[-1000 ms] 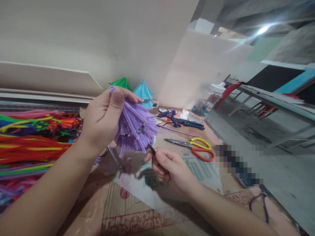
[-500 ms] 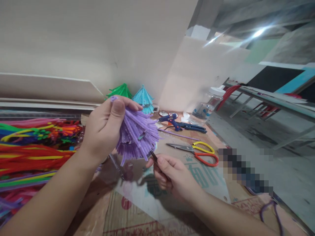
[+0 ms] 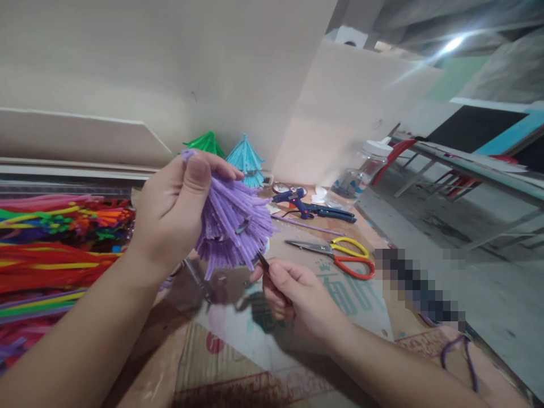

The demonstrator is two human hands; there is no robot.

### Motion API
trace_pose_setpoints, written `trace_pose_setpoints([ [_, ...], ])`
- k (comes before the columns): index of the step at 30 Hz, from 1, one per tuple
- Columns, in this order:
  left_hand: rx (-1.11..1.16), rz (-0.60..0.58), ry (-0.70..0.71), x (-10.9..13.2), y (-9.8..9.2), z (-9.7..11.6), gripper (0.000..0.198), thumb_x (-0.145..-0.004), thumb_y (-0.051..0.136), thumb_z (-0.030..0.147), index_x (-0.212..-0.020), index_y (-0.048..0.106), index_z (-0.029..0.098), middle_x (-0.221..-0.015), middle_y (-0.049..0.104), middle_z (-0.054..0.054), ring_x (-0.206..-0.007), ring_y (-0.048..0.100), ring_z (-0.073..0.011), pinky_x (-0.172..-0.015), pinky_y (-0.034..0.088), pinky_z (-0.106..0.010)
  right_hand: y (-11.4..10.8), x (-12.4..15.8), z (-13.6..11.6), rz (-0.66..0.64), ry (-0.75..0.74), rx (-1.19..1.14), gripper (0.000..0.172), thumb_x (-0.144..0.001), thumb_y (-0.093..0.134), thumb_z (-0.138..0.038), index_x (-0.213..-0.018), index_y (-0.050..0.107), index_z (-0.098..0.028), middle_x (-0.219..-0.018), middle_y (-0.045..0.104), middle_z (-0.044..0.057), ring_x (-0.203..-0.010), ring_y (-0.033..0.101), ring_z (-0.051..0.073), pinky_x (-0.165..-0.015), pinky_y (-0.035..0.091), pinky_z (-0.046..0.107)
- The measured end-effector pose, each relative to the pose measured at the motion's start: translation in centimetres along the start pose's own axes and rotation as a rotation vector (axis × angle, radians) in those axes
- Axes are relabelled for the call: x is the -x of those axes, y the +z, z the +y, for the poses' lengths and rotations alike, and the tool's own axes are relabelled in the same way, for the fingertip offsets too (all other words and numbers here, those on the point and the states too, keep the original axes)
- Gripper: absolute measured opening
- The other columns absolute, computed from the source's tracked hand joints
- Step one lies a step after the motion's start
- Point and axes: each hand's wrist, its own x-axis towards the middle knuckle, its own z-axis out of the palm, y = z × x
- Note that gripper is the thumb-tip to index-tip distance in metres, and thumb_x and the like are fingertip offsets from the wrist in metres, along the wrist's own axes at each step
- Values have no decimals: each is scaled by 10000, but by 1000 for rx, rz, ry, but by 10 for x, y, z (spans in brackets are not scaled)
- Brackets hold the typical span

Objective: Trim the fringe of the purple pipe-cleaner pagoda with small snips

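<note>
Head view: work above the cardboard-covered surface (image 3: pixel 212 348), so that the held piece stays clear of it and its lower edge can be reached. Treat the purple fringed piece (image 3: pixel 233 221) as the compliant part; its fuzzy strands will probably bend under light pressure, so support it from the crown and avoid squeezing the tiers flat. The left hand (image 3: pixel 176 195) is wrapped around the upper part, thumb on the near side; this grip should be firm enough to stop rotation, no firmer. The right hand (image 3: pixel 293 289) pinches a dark slim tool (image 3: pixel 264 263) between thumb and forefinger, remaining fingers curled beneath. Advance the tool in small strokes, since a coarse push would likely splay adjoining strands. Its tip meets the lower right margin of the fringe; whether it merely touches or enters between strands cannot be told, nor can the type of tool. Location: the purple fringed piece is suspended between the hands, tilted, with its narrow crown projecting just above the left hand and its wide skirt flaring down and to the right. The right hand lies just below and right of the skirt, seemingly apart from it, with the tool bridging the gap.
</note>
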Motion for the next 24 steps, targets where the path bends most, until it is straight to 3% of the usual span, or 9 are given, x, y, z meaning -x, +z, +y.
trace_pose_setpoints([
  [24,22,-16,33,0,0,0,444,-965,438,550,-886,685,190,-924,724,-73,-924,687,-214,-858,536,-396,1,0,-2,3,-2,8,449,-749,741,-586,-741,621,-153,-459,353,-111,-378,159,28,-394,110,203],
])
